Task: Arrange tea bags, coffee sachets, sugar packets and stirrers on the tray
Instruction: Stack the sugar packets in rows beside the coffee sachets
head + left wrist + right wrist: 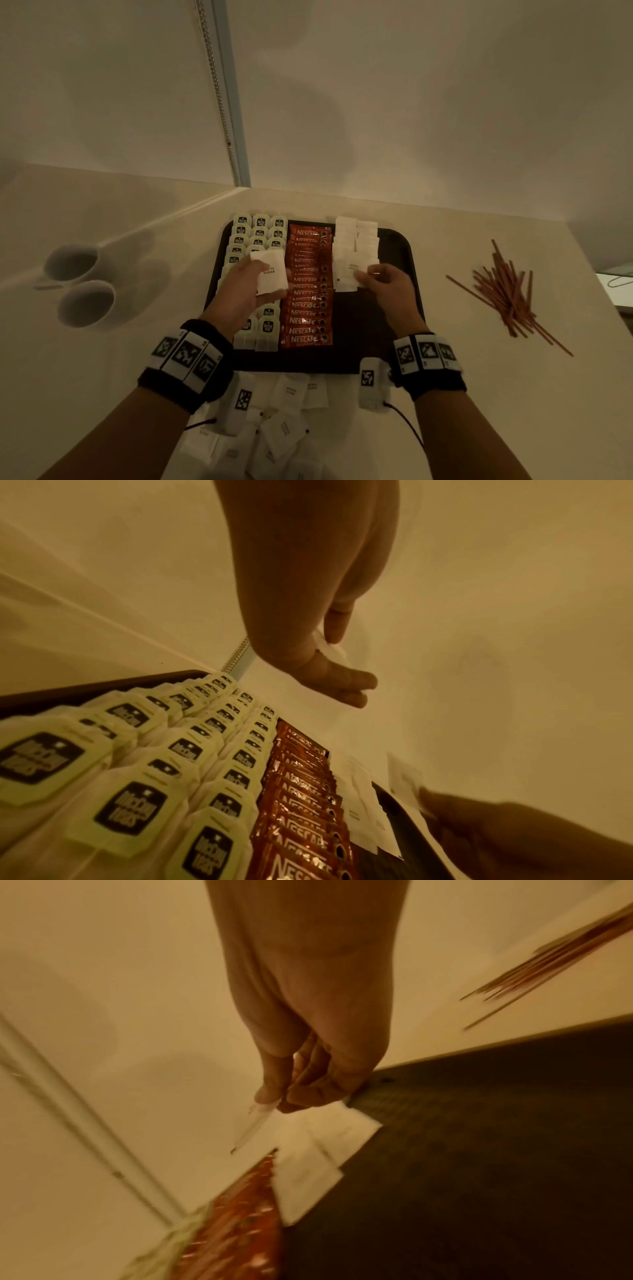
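Note:
A dark tray [394,329] holds columns of tea bags [260,233], a column of red coffee sachets [308,301] and white sugar packets [356,240]. My left hand [239,291] hovers over the tea bags and grips a small stack of sugar packets [272,277] between thumb and fingers [352,688]. My right hand [383,287] pinches one sugar packet [347,281] at the near end of the sugar rows [315,1164]. In the right wrist view, that packet [255,1123] shows edge-on below the hand [291,1091]. Red-brown stirrers [503,294] lie in a loose pile on the counter, right of the tray.
Several loose sugar packets [284,421] lie on the counter in front of the tray, between my forearms. Two white cups [78,284] stand at the left. A wall rises close behind the tray. The tray's right part [479,1150] is bare.

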`<state>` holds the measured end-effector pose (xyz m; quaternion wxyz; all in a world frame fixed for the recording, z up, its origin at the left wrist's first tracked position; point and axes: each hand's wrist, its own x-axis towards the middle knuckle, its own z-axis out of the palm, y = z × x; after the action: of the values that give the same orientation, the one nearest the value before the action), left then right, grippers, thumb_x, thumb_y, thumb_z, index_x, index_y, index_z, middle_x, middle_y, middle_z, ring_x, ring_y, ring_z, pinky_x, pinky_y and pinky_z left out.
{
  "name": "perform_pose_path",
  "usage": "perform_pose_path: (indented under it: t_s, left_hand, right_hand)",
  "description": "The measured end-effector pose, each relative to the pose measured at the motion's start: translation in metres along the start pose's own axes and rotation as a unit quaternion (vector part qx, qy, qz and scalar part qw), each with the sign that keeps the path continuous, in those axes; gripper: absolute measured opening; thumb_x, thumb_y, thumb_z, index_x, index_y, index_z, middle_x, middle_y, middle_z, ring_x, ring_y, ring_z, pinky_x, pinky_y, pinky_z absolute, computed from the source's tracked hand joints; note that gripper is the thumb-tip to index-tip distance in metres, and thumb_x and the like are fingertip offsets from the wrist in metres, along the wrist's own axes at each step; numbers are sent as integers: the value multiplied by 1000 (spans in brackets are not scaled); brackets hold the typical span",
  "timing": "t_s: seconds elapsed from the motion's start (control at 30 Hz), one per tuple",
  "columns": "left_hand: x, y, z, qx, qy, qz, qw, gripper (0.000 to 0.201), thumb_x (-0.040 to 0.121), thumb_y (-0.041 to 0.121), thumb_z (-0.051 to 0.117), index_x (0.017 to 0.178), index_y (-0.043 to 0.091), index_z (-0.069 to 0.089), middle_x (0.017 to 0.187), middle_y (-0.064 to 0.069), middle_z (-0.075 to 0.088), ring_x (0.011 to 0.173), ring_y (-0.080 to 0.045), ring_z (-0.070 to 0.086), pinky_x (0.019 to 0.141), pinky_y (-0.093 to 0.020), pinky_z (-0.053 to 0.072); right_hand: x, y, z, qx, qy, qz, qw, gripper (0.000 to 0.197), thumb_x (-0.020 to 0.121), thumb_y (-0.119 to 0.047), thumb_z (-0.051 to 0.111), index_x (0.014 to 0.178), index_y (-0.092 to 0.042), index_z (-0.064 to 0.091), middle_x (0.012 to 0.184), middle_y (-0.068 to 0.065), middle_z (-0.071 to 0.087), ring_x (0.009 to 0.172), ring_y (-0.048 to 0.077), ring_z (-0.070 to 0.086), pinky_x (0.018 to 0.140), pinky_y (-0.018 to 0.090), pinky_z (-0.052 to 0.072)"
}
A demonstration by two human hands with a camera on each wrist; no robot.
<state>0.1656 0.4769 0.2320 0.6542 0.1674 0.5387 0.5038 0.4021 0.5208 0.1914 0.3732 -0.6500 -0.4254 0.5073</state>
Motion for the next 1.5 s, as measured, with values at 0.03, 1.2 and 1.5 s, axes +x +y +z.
perform_pose_path:
  t_s: [0.03,1.2,1.5]
  left_hand:
    - [0,0,-3,5,2,3,1000,21,98,9,39,106,17,57,96,-17,67,88,-31,65,53,-27,57]
    - [2,-5,12,152,-10,28,988,16,98,15,47,107,21,58,112,-4,62,106,-21,60,70,-29,53]
    - [-17,-3,-18,232,-12,22,972,14,96,21,52,107,16,60,110,-2,66,99,-22,64,78,-33,51]
  right_hand:
    - [8,9,-10,-31,31,6,999,15,81,-15,72,90,-15,61,98,6,68,86,18,67,73,28,57]
    - [-29,-30,58,-59,-207,-79,973,24,85,-30,66,103,-16,63,99,-2,68,90,12,67,77,26,56]
    - [-20,-7,28,-1,-62,-14,998,16,82,-16,70,95,-15,61,96,1,69,84,11,68,66,19,56]
